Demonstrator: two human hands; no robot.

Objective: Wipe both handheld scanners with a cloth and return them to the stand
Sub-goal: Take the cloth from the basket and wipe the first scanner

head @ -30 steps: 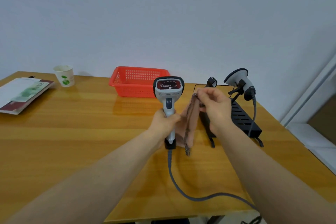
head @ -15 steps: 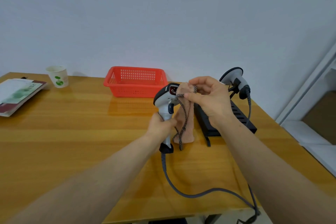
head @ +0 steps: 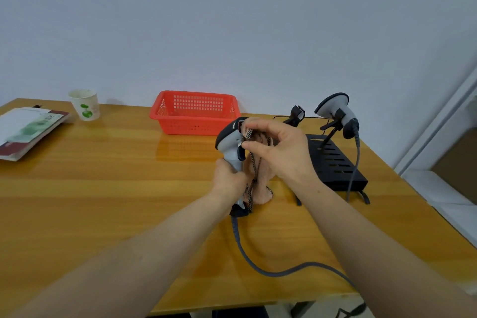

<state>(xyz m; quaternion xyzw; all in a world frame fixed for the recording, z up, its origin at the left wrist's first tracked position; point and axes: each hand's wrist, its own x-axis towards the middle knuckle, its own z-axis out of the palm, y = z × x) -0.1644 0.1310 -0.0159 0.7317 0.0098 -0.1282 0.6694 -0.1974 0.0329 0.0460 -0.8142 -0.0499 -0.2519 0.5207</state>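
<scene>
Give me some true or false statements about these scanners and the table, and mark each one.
1. The left hand grips a scanner by its handle. True.
2. The right hand holds a blue sponge. False: it holds a pinkish cloth at that scanner's head.
3. A second scanner sits on the black stand. True.
4. The paper cup stands inside the red basket. False: it stands on the table, left of the basket.

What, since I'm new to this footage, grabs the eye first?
At centre, the left hand grips a grey scanner by its handle while the right hand holds a pink cloth against its head. Rightward, a second scanner sits on the black stand; a red basket stands behind.
</scene>
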